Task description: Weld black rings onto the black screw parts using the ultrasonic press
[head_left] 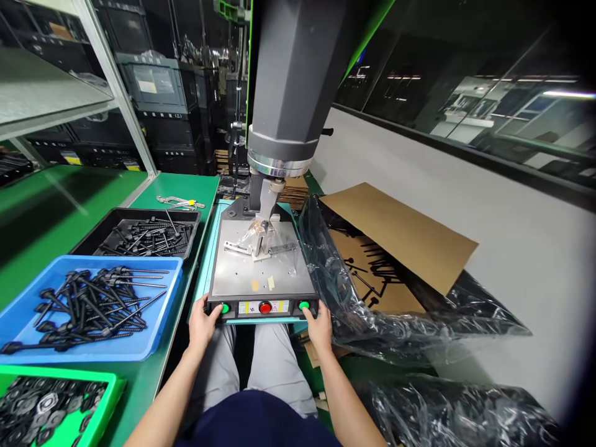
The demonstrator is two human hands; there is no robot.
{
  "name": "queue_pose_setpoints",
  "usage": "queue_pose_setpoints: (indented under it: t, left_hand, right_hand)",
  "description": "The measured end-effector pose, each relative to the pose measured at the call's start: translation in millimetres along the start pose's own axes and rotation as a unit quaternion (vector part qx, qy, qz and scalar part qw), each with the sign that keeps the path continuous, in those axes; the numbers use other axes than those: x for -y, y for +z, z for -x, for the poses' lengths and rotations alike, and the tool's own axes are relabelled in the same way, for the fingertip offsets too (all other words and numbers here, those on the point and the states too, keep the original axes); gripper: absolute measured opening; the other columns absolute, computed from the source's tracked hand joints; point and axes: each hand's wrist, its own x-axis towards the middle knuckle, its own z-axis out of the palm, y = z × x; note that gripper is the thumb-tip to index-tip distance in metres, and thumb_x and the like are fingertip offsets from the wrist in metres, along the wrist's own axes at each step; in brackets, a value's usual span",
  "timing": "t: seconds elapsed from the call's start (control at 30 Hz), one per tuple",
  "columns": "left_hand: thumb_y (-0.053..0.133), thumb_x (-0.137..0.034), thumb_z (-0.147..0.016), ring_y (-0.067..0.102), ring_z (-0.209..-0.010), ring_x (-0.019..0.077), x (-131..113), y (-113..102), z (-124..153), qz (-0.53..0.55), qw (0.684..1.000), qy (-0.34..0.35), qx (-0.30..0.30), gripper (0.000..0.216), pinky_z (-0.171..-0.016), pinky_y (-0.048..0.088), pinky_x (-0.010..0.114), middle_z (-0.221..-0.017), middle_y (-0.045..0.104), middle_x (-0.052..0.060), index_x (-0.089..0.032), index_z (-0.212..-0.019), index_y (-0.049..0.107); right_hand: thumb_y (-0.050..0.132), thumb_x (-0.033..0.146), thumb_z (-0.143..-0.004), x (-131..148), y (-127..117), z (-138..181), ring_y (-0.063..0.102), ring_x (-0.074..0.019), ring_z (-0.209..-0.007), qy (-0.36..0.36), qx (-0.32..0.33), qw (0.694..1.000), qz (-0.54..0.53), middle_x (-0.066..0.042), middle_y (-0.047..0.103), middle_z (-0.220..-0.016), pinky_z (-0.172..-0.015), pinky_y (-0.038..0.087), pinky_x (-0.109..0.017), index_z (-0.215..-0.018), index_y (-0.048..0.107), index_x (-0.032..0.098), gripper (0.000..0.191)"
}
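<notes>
My left hand (202, 326) rests at the front left corner of the press machine's base (218, 273), thumb at a green button (225, 308), other fingers along the side. My right hand (321, 326) mirrors it at the front right corner, thumb at the other green button (304, 305). Both hands hold nothing, thumbs apart from fingers. A red button (265, 307) sits between them. On the metal plate (237, 273) stands a small fixture (258, 245) with clear film around it. The machine's tool head (269, 198) comes down onto the fixture; what lies at its tip is hard to make out.
On the left are a blue tray (172, 292) and a black tray (195, 233) of black threaded rods, plus a green tray (114, 394) of black round parts. Pliers (179, 202) lie behind. At right, a plastic-lined box (326, 273) holds black rods under a cardboard sheet (400, 230).
</notes>
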Motion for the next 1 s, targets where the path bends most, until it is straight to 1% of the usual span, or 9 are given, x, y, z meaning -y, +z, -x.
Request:
queue_pose_setpoints:
  t: [0.13, 0.23, 0.37, 0.53, 0.77, 0.83, 0.9, 0.97, 1.0]
  left_hand:
    - [0.066, -0.051, -0.078, 0.059, -0.116, 0.0301, 4.3, 1.5, 2.7, 0.01, 1.0, 0.01, -0.006, 0.057, -0.099, 0.049, 0.045, -0.124, 0.06, 0.012, -0.022, -0.127, 0.059]
    - [0.069, -0.05, -0.076, 0.06, -0.115, 0.0297, 5.6, 2.0, 2.0, 0.024, 1.0, -0.007, -0.005, 0.058, -0.101, 0.048, 0.045, -0.124, 0.06, 0.011, -0.022, -0.126, 0.059]
    - [0.07, -0.05, -0.074, 0.061, -0.115, 0.0299, 3.0, -0.4, 1.6, 0.034, 0.999, -0.016, 0.011, 0.064, -0.102, 0.047, 0.045, -0.126, 0.06, 0.013, -0.019, -0.129, 0.058]
    - [0.069, -0.049, -0.076, 0.059, -0.117, 0.0306, -3.6, -2.4, 4.8, 0.032, 0.999, -0.015, 0.011, 0.063, -0.101, 0.047, 0.045, -0.128, 0.059, 0.014, -0.019, -0.131, 0.057]
    - [0.069, -0.049, -0.076, 0.058, -0.119, 0.0312, -3.9, -3.2, 6.3, 0.032, 0.999, -0.028, 0.015, 0.063, -0.103, 0.046, 0.046, -0.129, 0.06, 0.014, -0.018, -0.129, 0.058]
    - [0.067, -0.049, -0.078, 0.057, -0.122, 0.0314, -9.9, -4.0, 7.5, 0.02, 0.999, -0.03, -0.003, 0.062, -0.104, 0.045, 0.046, -0.13, 0.059, 0.015, -0.018, -0.13, 0.057]
    - [0.066, -0.046, -0.08, 0.054, -0.126, 0.0314, -23.5, -3.9, 7.1, 0.015, 0.999, -0.001, -0.044, 0.058, -0.106, 0.044, 0.046, -0.132, 0.057, 0.015, -0.019, -0.131, 0.057]
    - [0.065, -0.044, -0.082, 0.054, -0.125, 0.0298, -44.3, -1.8, 2.8, 0.062, 0.995, 0.048, -0.062, 0.054, -0.105, 0.045, 0.045, -0.132, 0.057, 0.014, -0.021, -0.13, 0.058]
    - [0.065, -0.043, -0.083, 0.057, -0.122, 0.0286, -56.3, 0.3, -1.5, 0.104, 0.991, 0.067, -0.049, 0.052, -0.103, 0.047, 0.044, -0.13, 0.058, 0.014, -0.021, -0.129, 0.058]
  right_hand:
    - [0.062, 0.066, -0.071, -0.7, 1.0, -4.8, 0.057, -0.0364, -0.114, 0.027, -0.01, 0.999, -0.018, -0.02, 0.061, -0.122, -0.099, 0.045, -0.05, -0.123, 0.06, 0.015, 0.073]
    - [0.061, 0.065, -0.071, -0.7, 1.8, -2.5, 0.055, -0.0357, -0.12, 0.023, -0.011, 0.999, -0.032, -0.02, 0.058, -0.129, -0.103, 0.043, -0.049, -0.125, 0.059, 0.016, 0.073]
    - [0.06, 0.064, -0.073, -1.1, 0.8, 1.6, 0.051, -0.0346, -0.127, 0.027, 0.012, 0.999, -0.045, -0.019, 0.053, -0.138, -0.105, 0.042, -0.048, -0.131, 0.056, 0.017, 0.075]
    - [0.059, 0.066, -0.073, 0.8, -0.1, 2.8, 0.046, -0.0359, -0.133, 0.039, 0.015, 0.998, -0.045, -0.021, 0.05, -0.141, -0.112, 0.036, -0.048, -0.133, 0.055, 0.013, 0.08]
    - [0.062, 0.063, -0.073, 1.9, -0.1, 3.6, 0.054, -0.0336, -0.125, 0.044, 0.005, 0.997, -0.057, -0.017, 0.055, -0.137, -0.101, 0.046, -0.045, -0.131, 0.058, 0.019, 0.073]
    - [0.062, 0.063, -0.072, 1.9, -1.1, 3.4, 0.057, -0.0334, -0.122, 0.047, 0.002, 0.997, -0.061, -0.016, 0.058, -0.135, -0.098, 0.048, -0.044, -0.129, 0.06, 0.019, 0.072]
    - [0.063, 0.063, -0.071, 3.2, -3.1, 2.2, 0.06, -0.0324, -0.118, 0.05, 0.006, 0.996, -0.074, -0.016, 0.062, -0.13, -0.095, 0.05, -0.043, -0.126, 0.062, 0.019, 0.071]
    - [0.063, 0.064, -0.071, 8.2, -6.2, 0.0, 0.063, -0.0316, -0.113, 0.058, 0.012, 0.994, -0.097, -0.016, 0.066, -0.123, -0.093, 0.051, -0.042, -0.123, 0.063, 0.017, 0.07]
    - [0.062, 0.064, -0.071, 13.0, -8.1, -1.3, 0.063, -0.0316, -0.111, 0.063, 0.005, 0.993, -0.104, -0.017, 0.067, -0.12, -0.092, 0.052, -0.043, -0.122, 0.063, 0.016, 0.07]
